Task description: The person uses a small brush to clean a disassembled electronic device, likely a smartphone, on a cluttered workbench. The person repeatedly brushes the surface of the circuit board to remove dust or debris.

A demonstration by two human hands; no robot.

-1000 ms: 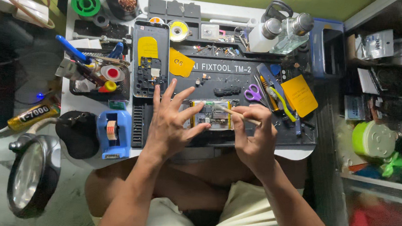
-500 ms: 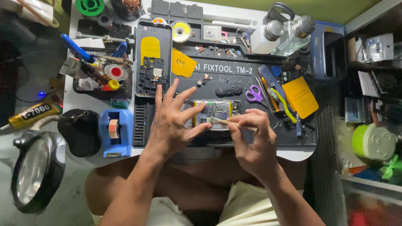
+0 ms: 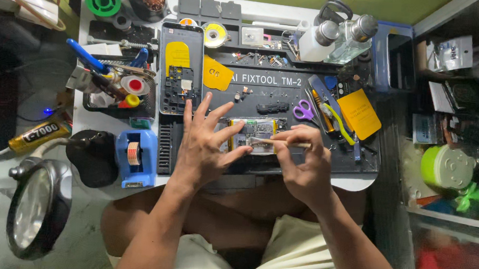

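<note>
Left hand (image 3: 202,146) steadies an opened phone (image 3: 253,136), fingers spread; right hand (image 3: 299,167) fingers pinch a thin tool (image 3: 278,143) over it. Back cover (image 3: 180,68) already off, interior work unfinished.

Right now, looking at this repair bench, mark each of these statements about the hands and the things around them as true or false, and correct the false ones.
1. The left hand presses with spread fingers on the opened phone on the dark work mat. True.
2. The right hand holds a pair of scissors. False: it pinches a thin stick-like tool laid across the phone; the purple-handled scissors lie untouched on the mat.
3. A blue tape dispenser stands left of the left hand. True.
4. The magnifier lamp hangs directly over the phone. False: it sits off to the lower left, away from the mat.
</note>
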